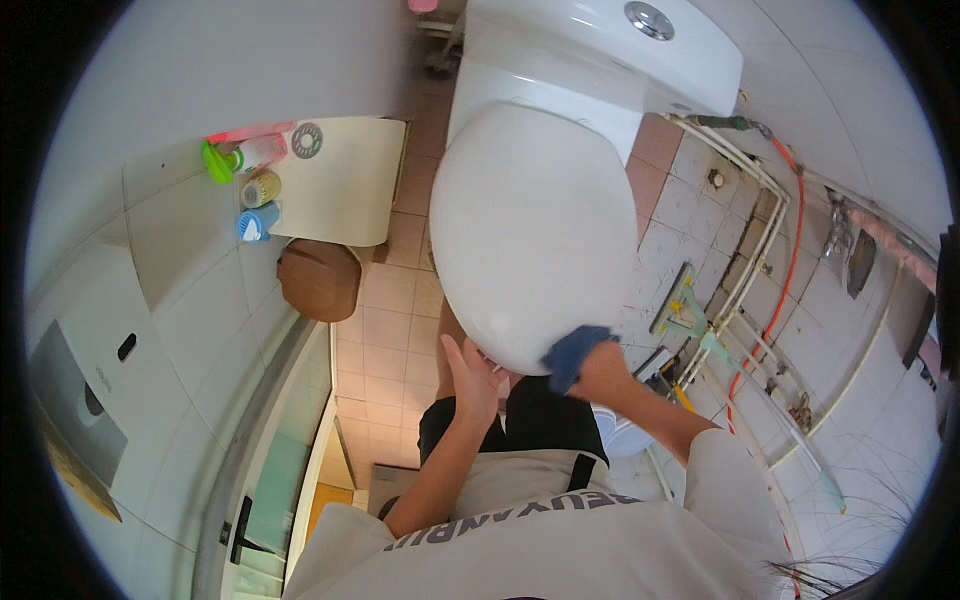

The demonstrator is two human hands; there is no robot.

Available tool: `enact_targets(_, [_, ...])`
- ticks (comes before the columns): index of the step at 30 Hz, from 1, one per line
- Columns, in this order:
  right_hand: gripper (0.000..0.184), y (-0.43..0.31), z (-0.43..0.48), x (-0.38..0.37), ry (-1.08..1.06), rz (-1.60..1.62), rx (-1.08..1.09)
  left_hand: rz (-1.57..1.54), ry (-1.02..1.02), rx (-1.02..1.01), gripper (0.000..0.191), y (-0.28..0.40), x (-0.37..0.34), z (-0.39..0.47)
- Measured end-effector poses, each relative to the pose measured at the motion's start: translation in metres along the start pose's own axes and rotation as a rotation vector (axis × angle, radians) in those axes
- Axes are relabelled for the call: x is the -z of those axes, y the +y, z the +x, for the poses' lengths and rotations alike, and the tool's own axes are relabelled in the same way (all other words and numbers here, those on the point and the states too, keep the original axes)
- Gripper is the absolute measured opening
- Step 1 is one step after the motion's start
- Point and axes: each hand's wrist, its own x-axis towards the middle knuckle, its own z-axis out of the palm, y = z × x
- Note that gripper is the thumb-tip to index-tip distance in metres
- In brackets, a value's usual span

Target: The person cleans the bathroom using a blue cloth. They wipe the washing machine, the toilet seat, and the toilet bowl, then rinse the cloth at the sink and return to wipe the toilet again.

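A closed white toilet lid (pixel 536 225) lies before me, wide and glossy. My right hand (pixel 602 373) grips a dark blue cloth (pixel 579 354) and presses it against the lid's front right edge. The cloth is bunched and slightly blurred. At the front left edge of the lid is my left hand (pixel 478 384), thumb apart from the fingers. Its fingertips reach to the rim, partly out of sight, so whether they grip it is unclear. Behind the lid stands the white cistern (pixel 570 45) with a round chrome flush button (pixel 649 20).
On the left, a cream cabinet top (pixel 341 180) carries several bottles; a brown bin (pixel 321 281) stands beside it. To the right, white pipes (pixel 750 277), an orange hose (pixel 791 247) and a green-headed squeegee (pixel 679 304) run along the wall. A glass door (pixel 289 450) is lower left.
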Motion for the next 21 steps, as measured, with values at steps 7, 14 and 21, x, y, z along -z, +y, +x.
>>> enact_targets(7, [0.027,0.167,0.103,0.026,0.279,-0.262,-0.667,0.076,-0.005,-0.022,0.083,0.002,-0.001,0.001])
enact_targets(14, [0.038,0.185,0.317,0.024,0.160,-0.260,-0.651,0.053,0.021,-0.065,0.078,0.001,-0.007,-0.005])
enact_targets(21, [0.029,0.055,0.267,-0.041,-0.086,-0.343,-0.166,-0.005,0.066,-0.025,0.082,0.002,-0.018,-0.007])
